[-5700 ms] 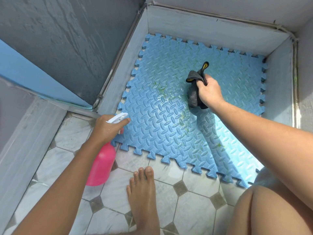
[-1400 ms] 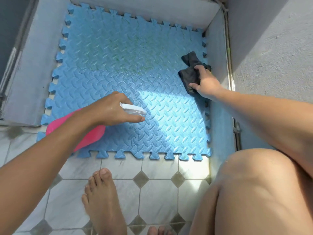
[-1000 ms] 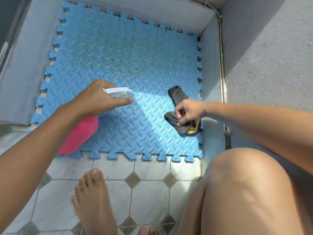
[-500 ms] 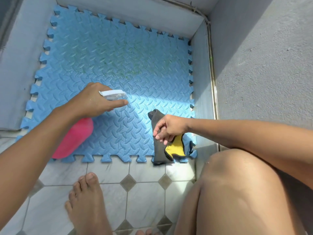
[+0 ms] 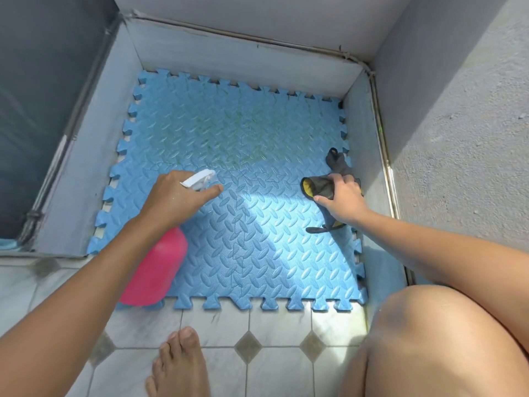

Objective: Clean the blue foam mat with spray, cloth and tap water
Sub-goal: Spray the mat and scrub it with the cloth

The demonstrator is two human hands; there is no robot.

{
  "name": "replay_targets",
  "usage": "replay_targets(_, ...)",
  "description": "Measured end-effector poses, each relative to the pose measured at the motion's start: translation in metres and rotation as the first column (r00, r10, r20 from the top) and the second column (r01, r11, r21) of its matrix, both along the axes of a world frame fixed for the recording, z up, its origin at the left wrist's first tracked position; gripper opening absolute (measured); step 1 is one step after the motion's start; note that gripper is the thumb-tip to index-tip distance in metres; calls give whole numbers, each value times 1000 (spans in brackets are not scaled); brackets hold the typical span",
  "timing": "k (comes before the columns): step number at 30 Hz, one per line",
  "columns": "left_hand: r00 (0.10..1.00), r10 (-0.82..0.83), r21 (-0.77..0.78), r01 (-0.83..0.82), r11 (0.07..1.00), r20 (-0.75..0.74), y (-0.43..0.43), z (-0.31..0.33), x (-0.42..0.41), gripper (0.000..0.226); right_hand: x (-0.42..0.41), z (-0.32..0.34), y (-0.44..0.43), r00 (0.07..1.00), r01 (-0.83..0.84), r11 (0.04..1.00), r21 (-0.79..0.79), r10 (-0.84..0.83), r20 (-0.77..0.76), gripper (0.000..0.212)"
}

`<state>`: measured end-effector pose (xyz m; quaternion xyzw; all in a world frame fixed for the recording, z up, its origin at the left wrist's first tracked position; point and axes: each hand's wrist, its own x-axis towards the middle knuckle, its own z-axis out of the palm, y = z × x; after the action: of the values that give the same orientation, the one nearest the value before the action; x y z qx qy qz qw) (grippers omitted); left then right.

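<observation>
Spray bottle and cloth over a blue mat boxed in by walls

The blue foam mat (image 5: 229, 156) fills the centre of the frame, its far and right edges against the grey walls (image 5: 243, 67); its near toothed edge meets the tiled floor (image 5: 280, 368). Left hand (image 5: 174, 199) fingers wrap the pink spray bottle (image 5: 154, 270) at centre left. Right hand (image 5: 343, 199) presses fingers onto the dark cloth (image 5: 323, 184) by the mat's right edge. Bare mat lies between them.
</observation>
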<state>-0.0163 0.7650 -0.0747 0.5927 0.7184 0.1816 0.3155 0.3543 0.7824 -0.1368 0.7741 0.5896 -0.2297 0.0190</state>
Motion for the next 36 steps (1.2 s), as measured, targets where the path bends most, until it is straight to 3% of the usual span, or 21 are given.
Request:
replay_targets(4,1000,4,-20,-4,1000,4,5,-1,0,66,10,-1,14,998,4,1000,-18,-5,-57,47)
replay_targets(7,996,46,46,-43,998,-73,11,6,-1,63,4,3,26,997,71,995,-67,-74,-39,38)
replay_targets(13,998,-57,26,57,998,-34,42,7,8,56,-26,-13,26,993,91,995,48,-87,-77,43)
replay_targets(15,998,-58,34,59,998,-17,56,11,18,60,-30,-14,39,987,107,994,16,-105,-123,42)
replay_targets(21,950,-310,-35,312,950,46,97,3,41,64,-27,-16,63,974,165,982,-96,-177,-143,42)
replay_targets(26,971,-216,-40,221,974,102,107,0,50,63,-23,-13,69,979,128,981,-147,-148,-137,44)
replay_targets(30,936,-313,54,308,950,161,114,4,49,65,-24,-11,70,982,118,978,-175,-141,-124,43)
replay_targets(36,971,-202,138,183,973,132,124,14,60,62,-25,-10,73,981,122,974,-191,-147,-127,45)
